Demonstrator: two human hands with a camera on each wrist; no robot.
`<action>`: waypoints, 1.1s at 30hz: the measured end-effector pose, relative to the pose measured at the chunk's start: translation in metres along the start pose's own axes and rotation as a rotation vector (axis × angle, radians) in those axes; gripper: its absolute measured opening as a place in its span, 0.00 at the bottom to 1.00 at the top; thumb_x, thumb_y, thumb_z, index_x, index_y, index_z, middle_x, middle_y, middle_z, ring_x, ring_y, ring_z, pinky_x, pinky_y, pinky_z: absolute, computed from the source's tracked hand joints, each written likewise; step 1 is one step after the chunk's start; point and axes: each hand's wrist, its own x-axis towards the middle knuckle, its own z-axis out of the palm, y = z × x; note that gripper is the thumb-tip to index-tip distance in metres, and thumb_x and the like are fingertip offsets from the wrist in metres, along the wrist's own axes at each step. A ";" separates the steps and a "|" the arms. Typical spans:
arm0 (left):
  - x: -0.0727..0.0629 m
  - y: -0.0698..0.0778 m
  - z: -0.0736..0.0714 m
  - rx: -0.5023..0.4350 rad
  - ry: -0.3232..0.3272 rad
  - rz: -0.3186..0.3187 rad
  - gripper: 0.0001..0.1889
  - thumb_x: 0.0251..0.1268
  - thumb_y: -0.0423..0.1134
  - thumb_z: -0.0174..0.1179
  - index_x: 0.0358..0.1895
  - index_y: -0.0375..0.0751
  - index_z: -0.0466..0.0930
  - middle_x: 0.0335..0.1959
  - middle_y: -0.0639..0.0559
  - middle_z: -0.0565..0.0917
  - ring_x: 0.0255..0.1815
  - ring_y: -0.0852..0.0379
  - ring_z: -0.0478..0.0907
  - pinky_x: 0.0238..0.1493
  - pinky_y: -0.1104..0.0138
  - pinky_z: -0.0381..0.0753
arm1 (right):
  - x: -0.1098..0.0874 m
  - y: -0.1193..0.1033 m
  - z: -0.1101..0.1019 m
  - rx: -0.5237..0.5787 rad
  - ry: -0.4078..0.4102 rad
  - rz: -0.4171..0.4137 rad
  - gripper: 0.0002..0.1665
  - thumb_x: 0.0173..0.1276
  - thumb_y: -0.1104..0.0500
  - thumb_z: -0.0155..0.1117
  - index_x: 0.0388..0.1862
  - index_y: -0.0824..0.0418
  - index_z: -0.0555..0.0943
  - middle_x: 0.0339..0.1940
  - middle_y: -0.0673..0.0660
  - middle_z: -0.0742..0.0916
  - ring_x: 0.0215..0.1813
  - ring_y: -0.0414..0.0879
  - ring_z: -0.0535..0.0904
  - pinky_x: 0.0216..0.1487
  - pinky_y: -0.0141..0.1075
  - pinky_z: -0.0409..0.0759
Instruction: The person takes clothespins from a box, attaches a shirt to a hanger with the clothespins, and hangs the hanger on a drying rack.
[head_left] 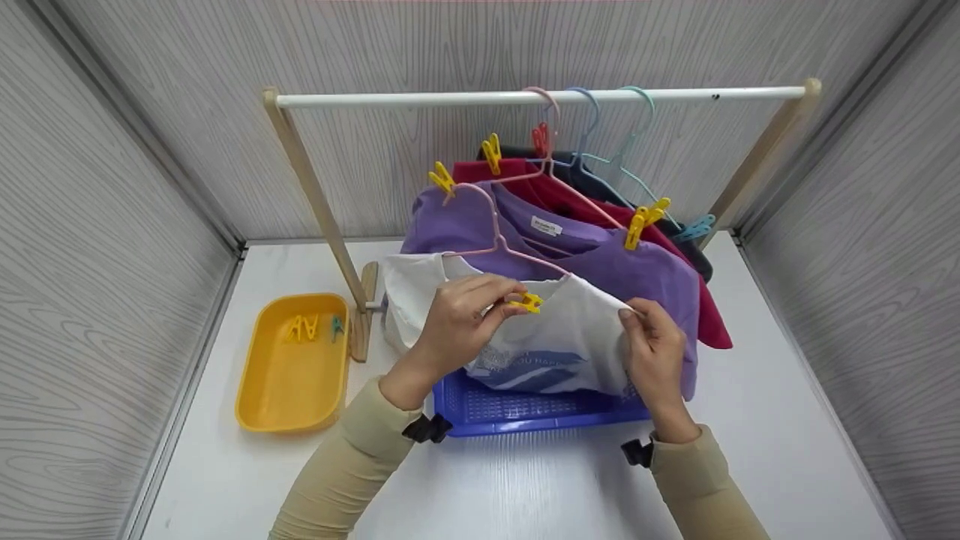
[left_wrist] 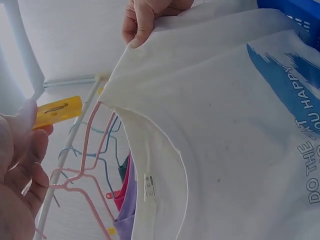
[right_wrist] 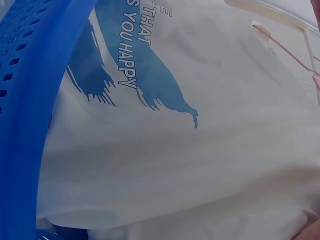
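Observation:
A white T-shirt (head_left: 555,330) with a blue print hangs on a pink hanger (head_left: 498,240), its lower part over a blue basket (head_left: 517,427). Between thumb and fingers my left hand (head_left: 469,311) pinches a yellow clothespin (head_left: 531,302), held in front of the shirt near the neckline. My right hand (head_left: 654,341) grips the shirt's right shoulder and sleeve edge. In the left wrist view the clothespin (left_wrist: 59,112) stands apart from the cloth, near the hanger's end. Only a bit of the right hand (right_wrist: 307,230) shows in the right wrist view.
Behind, a white rail (head_left: 420,98) on wooden posts carries hangers with a purple top (head_left: 660,292), a red garment (head_left: 712,322) and a dark one, with several clothespins on them. An orange tray (head_left: 292,390) with a few clothespins sits at left.

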 end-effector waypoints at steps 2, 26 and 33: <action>0.004 0.001 0.006 -0.009 0.010 0.004 0.07 0.55 0.31 0.71 0.36 0.33 0.85 0.32 0.47 0.86 0.31 0.54 0.83 0.34 0.67 0.81 | 0.000 0.000 0.000 0.002 0.000 -0.004 0.03 0.66 0.75 0.60 0.34 0.79 0.77 0.22 0.66 0.80 0.25 0.39 0.69 0.28 0.26 0.66; 0.041 0.016 0.055 0.347 -0.079 0.184 0.07 0.66 0.39 0.64 0.33 0.40 0.86 0.30 0.54 0.87 0.21 0.59 0.79 0.20 0.69 0.72 | -0.003 -0.003 0.003 -0.012 -0.020 -0.006 0.02 0.66 0.77 0.58 0.35 0.78 0.78 0.24 0.66 0.80 0.24 0.39 0.69 0.27 0.24 0.67; 0.040 0.013 0.061 0.403 -0.133 0.208 0.05 0.66 0.34 0.63 0.33 0.40 0.86 0.29 0.54 0.86 0.18 0.58 0.77 0.18 0.68 0.71 | -0.004 -0.002 0.005 -0.005 -0.010 -0.023 0.02 0.64 0.79 0.59 0.34 0.77 0.78 0.24 0.65 0.80 0.25 0.39 0.69 0.27 0.24 0.66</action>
